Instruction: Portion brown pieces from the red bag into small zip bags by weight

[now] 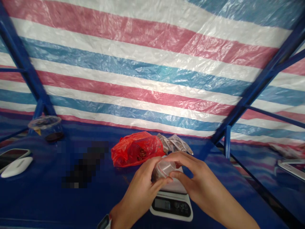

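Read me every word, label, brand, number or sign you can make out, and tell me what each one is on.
"0.0", on the display of the scale; the decimal point is faint.
Button marks on the scale: too small to read.
Wristwatch: nothing readable.
Clear bag in the hands: no readable text.

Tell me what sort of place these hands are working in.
Probably a makeshift stall or tent: a striped plastic tarp forms the backdrop, slanting blue poles stand against it, and a digital scale sits on a blue tabletop.
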The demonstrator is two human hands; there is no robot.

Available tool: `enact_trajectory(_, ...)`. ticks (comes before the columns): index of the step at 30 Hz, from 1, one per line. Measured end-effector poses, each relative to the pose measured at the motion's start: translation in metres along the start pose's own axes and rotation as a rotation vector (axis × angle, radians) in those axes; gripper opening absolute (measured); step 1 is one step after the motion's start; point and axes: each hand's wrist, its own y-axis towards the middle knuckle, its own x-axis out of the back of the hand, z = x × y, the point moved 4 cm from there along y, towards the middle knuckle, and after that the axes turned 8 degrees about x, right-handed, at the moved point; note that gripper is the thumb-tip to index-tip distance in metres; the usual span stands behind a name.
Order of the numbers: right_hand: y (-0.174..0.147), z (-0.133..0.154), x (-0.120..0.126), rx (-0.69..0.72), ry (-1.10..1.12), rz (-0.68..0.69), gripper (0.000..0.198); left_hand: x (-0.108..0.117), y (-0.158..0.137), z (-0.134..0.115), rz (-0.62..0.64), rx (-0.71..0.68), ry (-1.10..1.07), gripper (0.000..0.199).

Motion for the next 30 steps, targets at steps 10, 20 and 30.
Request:
enact_trajectory(10, -0.03, -0.03, 0.036, -0.106, 0.354, -0.363, 0.029, -0.017, -0.012, -0.012, 0.025, 0.012, -0.098, 0.035)
enact_trajectory(20, -0.078, -0.14, 0.084, -0.288, 0.641, -0.95, 0.043, -0.127, 0.031, -0.057, 0.081, -0.062, -0.038, 0.037)
enact_trajectory(30, -0.08, -0.132, 0.077, -0.283, 0.298, -0.824, 0.051, -0.072, 0.013, -0.058, -0.003, -0.02, -0.015, 0.031)
